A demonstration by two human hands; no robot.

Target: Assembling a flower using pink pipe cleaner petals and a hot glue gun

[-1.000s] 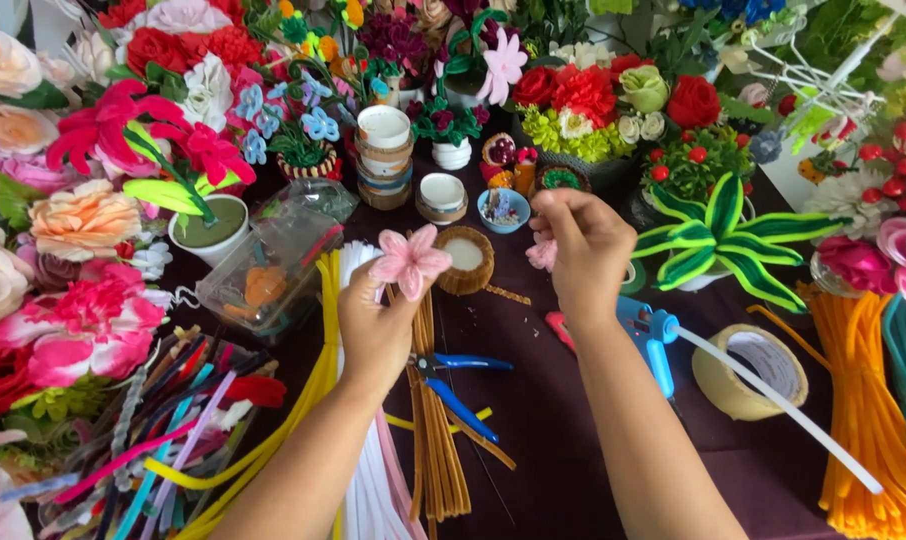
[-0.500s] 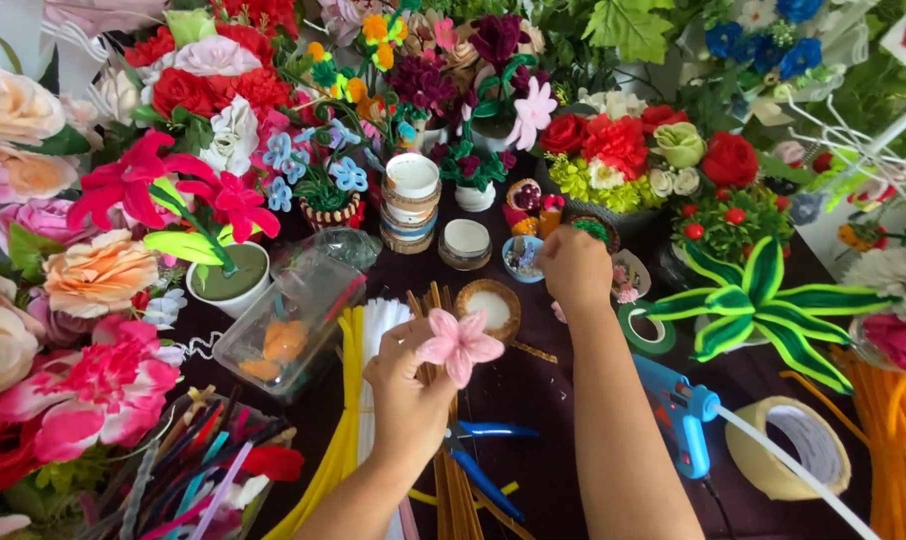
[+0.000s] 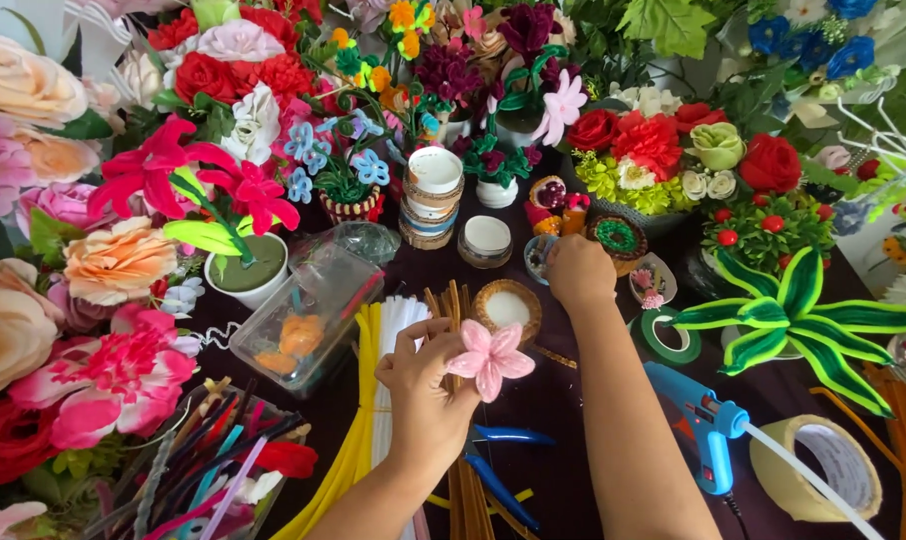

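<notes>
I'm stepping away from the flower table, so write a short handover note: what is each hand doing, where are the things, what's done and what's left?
Left hand: holds a finished-looking pink flower by its base, above the brown stems.
Right hand: reaching into a small clear dish at the back; its fingers are hidden, so grip unclear.
Nearby: blue glue gun, blue pliers, green tape roll.
Done: petals shaped.
Left: the flower has no stem yet.

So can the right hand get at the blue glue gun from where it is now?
Probably yes. The right hand is up at the small bowl, seemingly holding nothing large. The blue glue gun lies uncovered on the dark table beside that forearm, with nothing in between; the hand need only draw back.
</notes>
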